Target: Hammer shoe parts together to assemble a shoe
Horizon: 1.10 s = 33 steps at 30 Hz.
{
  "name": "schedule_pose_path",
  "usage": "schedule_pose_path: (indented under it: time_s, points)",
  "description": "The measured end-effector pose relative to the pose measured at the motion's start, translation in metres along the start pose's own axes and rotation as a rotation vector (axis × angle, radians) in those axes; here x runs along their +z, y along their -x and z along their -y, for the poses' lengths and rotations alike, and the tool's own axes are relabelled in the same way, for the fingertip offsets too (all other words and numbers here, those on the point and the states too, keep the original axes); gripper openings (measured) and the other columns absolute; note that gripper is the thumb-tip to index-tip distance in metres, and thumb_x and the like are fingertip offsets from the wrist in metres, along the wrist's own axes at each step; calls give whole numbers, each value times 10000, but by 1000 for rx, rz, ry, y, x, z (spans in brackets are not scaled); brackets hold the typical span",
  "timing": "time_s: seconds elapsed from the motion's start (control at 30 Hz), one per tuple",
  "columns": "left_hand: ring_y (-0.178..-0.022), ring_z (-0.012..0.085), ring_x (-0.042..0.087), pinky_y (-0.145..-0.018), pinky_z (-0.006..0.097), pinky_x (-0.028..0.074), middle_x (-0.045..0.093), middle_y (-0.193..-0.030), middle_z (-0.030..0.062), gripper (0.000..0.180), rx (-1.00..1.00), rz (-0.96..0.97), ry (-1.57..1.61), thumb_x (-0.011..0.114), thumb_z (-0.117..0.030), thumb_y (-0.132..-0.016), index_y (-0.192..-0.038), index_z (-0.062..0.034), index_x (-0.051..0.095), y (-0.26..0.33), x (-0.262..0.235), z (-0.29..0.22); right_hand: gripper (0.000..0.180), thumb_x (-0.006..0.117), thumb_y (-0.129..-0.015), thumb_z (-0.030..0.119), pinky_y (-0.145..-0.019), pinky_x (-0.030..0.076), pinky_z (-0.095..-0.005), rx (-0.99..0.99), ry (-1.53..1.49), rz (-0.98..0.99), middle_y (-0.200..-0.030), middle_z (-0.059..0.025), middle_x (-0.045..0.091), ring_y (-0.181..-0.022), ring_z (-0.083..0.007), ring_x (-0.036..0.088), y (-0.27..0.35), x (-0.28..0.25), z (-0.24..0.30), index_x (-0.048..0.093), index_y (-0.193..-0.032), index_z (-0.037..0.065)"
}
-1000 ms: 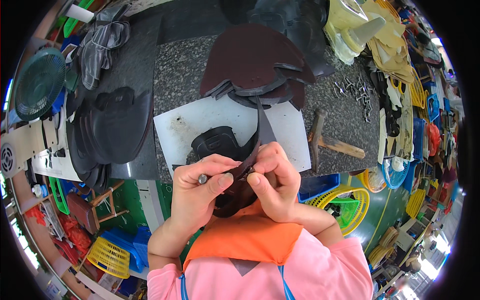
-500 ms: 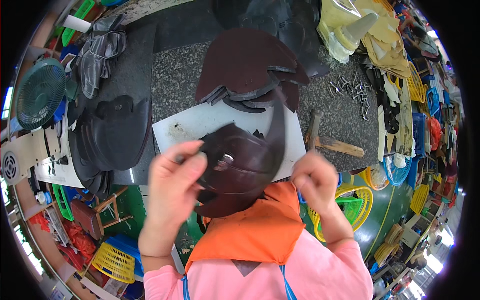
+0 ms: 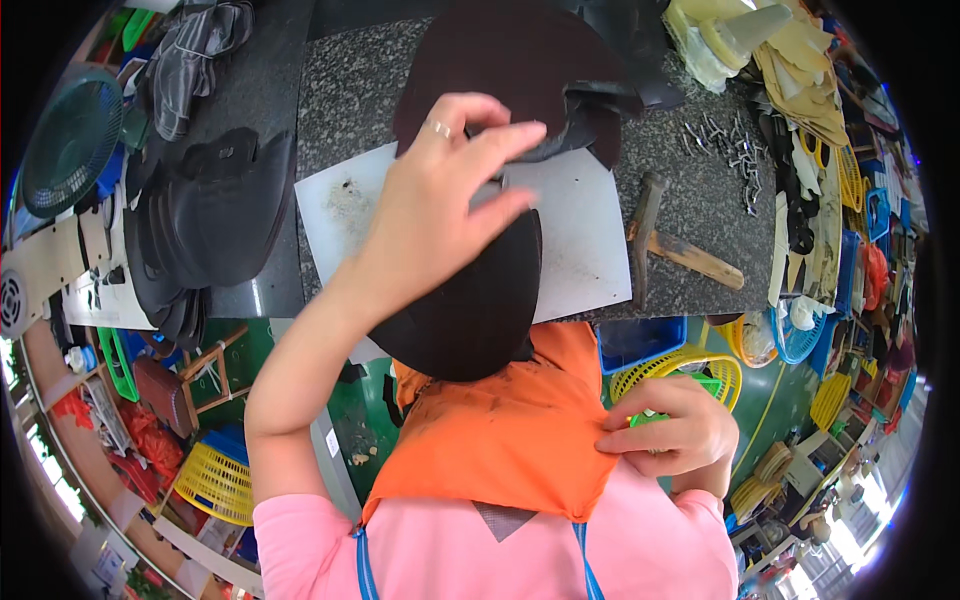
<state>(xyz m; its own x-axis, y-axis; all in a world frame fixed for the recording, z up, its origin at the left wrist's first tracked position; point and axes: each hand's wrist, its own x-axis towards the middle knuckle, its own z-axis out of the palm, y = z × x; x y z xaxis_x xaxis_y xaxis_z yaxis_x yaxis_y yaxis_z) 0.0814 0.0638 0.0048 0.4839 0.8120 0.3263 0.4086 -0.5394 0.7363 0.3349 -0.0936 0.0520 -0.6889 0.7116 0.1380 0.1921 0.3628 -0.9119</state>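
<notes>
Nearest the camera, the right hand [image 3: 668, 428] pinches the edge of a stained orange cloth apron [image 3: 500, 430] that drapes over a pink shirt, its fingers closed on the fabric. Just above the apron, a dark brown curved leather piece [image 3: 470, 310], smooth and dome-like, hangs over the table's near edge and rests partly on a flat white rectangular sheet [image 3: 575, 235]. The left hand [image 3: 440, 200], a ring on one finger, lies spread over the top of this leather piece, fingers extended and pressing down rather than closed around it; the two hands are well apart. The sheet lies on a speckled grey granite table [image 3: 345, 95]. To the right of the sheet rests a wooden-handled hammer [image 3: 670, 245] with a dark metal head, and beyond it a scatter of small metal nails [image 3: 725, 145]. Further back sits a large dark maroon rounded leather sheet [image 3: 500, 50]. At the left, a stack of black curved leather cut-outs [image 3: 215, 215] overlaps the table edge.
</notes>
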Motion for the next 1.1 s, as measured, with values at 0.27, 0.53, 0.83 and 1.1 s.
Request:
schedule_pose_path:
  time_s: [0.27,0.53,0.83,1.1]
  points:
    - [-632,203,584,-531,285,449,585,-766,21,313,0,735,472,775,-248,-721,-969,-85,677,81,-56,-68,234,682,-627,-46,-482,465,-290,-41,-180,-120,-755,-69,627,-585,-194,609,4,-7,-7,716,-846,27]
    - [-628,210,579,-539,295,444,587,-731,47,120,-159,662,770,691,15,-750,-834,-38,625,58,-26,-84,183,591,-630,-87,-470,446,-289,-7,-393,-68,-723,-77,617,-574,-207,598,15,-28,-7,682,-738,29]
    - [-643,214,556,-543,320,421,531,-747,37,68,7,980,900,630,-59,-813,-811,-66,562,58,-6,-79,47,653,-798,47,-560,457,-329,111,-485,313,-757,-85,610,-630,-223,587,17,-46,-31,654,-824,8]
    - [-645,208,584,-533,305,436,580,-760,21,61,65,910,906,668,-53,-791,-805,-78,615,69,-14,-71,182,626,-848,174,-747,491,-430,797,1201,-766,-971,-123,611,-863,-342,607,68,-107,-132,656,-970,41]
